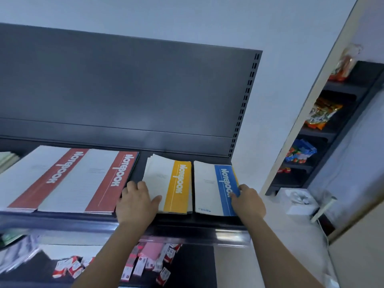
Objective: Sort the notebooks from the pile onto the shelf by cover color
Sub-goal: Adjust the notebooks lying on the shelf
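On the dark shelf [187, 222] lie notebooks in stacks by colour. Two red-striped stacks [83, 181] sit side by side on the left. A yellow-striped stack [176, 183] lies in the middle and a blue-striped stack [216, 188] on the right, with a yellow edge showing under the blue one. My left hand [137, 202] rests flat on the left side of the yellow stack, fingers spread. My right hand [248, 201] presses against the right edge of the blue stack, thumb on its cover.
A dark back panel [124, 90] rises behind the shelf. Below it, a lower shelf holds several small red-and-white boxes [145, 265]. To the right, another dark rack [324, 129] carries snack packets, with a white box [299, 200] beneath it.
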A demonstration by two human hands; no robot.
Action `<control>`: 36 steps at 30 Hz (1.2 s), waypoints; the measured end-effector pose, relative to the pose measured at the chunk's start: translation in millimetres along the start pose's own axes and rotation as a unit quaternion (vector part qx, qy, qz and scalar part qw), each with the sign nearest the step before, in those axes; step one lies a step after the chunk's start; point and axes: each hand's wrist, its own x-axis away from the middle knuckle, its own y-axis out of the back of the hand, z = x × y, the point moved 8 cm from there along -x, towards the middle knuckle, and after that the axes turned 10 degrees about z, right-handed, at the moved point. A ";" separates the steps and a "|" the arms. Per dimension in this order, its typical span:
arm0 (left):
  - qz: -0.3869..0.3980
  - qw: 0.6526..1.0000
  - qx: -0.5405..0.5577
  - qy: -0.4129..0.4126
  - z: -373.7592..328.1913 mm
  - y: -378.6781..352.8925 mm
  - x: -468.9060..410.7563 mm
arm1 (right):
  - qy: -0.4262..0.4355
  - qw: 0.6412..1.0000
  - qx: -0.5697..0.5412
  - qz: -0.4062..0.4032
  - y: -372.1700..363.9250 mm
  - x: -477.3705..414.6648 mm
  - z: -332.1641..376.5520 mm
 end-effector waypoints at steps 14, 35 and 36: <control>-0.041 0.992 -0.116 0.032 56.2 51.3 30.5 | 0.312 0.944 0.095 -0.044 -30.6 51.2 145.5; -0.047 0.962 -0.169 0.210 343.4 148.7 94.8 | 0.571 0.795 0.193 0.065 -185.1 243.2 431.7; -0.049 0.961 -0.170 0.213 358.8 154.8 95.5 | 0.573 0.794 0.193 0.068 -192.2 251.8 445.5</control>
